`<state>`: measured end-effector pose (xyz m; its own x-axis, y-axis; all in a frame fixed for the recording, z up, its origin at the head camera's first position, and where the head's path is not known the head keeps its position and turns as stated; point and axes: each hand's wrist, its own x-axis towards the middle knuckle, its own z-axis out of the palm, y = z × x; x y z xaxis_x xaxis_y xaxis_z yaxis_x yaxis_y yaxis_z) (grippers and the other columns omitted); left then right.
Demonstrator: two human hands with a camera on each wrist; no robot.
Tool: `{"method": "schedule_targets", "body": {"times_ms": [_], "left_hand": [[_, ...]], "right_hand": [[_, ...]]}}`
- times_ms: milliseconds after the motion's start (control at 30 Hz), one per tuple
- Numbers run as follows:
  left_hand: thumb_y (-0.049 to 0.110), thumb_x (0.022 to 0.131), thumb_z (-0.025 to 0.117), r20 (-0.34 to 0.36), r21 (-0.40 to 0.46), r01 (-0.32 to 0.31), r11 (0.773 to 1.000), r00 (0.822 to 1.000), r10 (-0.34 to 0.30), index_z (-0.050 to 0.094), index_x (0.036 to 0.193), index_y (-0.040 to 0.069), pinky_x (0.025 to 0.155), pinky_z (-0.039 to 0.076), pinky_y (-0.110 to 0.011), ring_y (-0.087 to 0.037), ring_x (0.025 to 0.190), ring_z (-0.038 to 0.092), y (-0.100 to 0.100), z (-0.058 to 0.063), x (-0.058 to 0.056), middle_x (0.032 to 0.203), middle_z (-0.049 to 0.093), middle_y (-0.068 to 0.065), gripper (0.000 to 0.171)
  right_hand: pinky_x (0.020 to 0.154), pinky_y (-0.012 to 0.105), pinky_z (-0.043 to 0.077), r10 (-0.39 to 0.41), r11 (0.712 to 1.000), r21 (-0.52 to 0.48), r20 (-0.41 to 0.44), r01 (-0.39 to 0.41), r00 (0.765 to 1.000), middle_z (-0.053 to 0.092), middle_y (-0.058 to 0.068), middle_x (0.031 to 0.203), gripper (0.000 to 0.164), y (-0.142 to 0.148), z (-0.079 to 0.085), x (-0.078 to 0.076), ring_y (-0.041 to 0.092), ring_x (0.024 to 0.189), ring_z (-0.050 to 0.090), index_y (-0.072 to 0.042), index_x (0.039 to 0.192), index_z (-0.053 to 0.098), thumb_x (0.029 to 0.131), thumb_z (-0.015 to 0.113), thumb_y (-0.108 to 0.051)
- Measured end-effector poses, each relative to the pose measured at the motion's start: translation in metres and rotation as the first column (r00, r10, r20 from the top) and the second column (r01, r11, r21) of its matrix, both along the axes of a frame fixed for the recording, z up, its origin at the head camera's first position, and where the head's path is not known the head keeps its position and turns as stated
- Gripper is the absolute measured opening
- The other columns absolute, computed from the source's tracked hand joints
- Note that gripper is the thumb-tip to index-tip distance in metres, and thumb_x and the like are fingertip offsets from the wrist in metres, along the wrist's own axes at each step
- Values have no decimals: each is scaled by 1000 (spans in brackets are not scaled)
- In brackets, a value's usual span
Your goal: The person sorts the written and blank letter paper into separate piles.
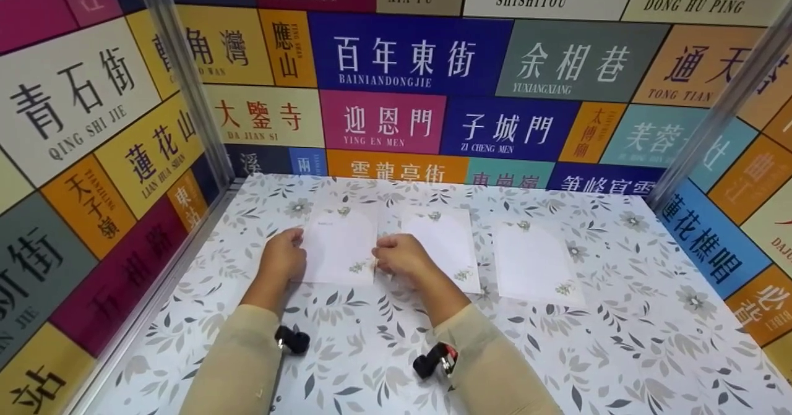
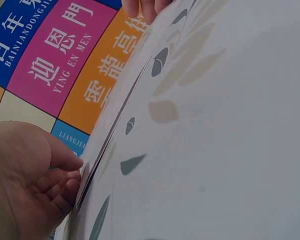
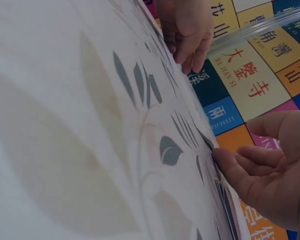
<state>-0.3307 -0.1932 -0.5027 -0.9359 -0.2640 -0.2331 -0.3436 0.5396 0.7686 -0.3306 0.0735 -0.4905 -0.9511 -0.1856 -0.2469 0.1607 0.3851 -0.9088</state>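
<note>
Three pale cards with printed flower sprigs lie in a row on the table: a left card (image 1: 340, 248), a middle card (image 1: 442, 248) and a right card (image 1: 535, 257). Small writing shows near the top of the left card. My left hand (image 1: 286, 255) pinches that card's left edge; in the left wrist view the left hand's fingers (image 2: 65, 192) are curled at the thin edge. On the opposite edge, my right hand (image 1: 405, 255) touches with its thumb, its forearm crossing before the middle card. The right wrist view shows the right hand's index finger (image 3: 270, 125) apart from the thumb.
A floral cloth (image 1: 383, 353) covers the table. Walls of coloured name panels (image 1: 408, 56) stand behind and at both sides, with a metal post (image 1: 192, 87) at the back left corner. Each sleeve carries a small black wrist camera (image 1: 294, 341).
</note>
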Motion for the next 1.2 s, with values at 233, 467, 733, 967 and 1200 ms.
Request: {"method": "schedule_targets", "body": {"times_ms": [233,467,733,967,1200], "left_hand": [[22,107,55,-122,5,3,1000,993,-2,53,157,15,127,42,-50,-32,150,54,17,-2,-2,160,57,-9,50],[25,105,60,-165,74,25,997,986,-12,57,153,16,122,47,-48,-28,142,59,41,0,-4,155,60,-6,49],[25,103,63,-182,107,73,992,982,-53,58,152,16,121,48,-46,-26,138,62,79,-2,-6,152,63,-6,49],[25,101,68,-163,136,130,982,981,-107,62,149,18,115,54,-44,-25,132,65,118,0,-15,146,66,-4,49],[24,100,70,-182,160,184,970,971,-154,63,148,18,115,54,-43,-22,131,65,151,5,-20,147,66,-2,49]], "right_hand": [[91,35,64,-4,1000,-30,-46,3,999,76,14,121,44,17,2,1,27,103,76,-4,141,68,102,70,-24],[91,32,64,-34,998,-51,-78,30,996,75,14,125,45,41,-1,-2,26,106,75,-2,142,66,103,69,-23],[92,33,65,-106,994,-39,-107,102,989,73,17,134,50,82,-2,-5,27,109,74,-3,147,63,102,69,-24],[97,32,63,-159,987,15,-82,161,984,69,16,144,52,122,-1,-7,29,120,73,-7,151,60,104,67,-29],[109,40,58,-166,986,14,-58,167,984,65,14,150,55,150,6,-7,31,129,68,-9,154,56,105,66,-33]]}}
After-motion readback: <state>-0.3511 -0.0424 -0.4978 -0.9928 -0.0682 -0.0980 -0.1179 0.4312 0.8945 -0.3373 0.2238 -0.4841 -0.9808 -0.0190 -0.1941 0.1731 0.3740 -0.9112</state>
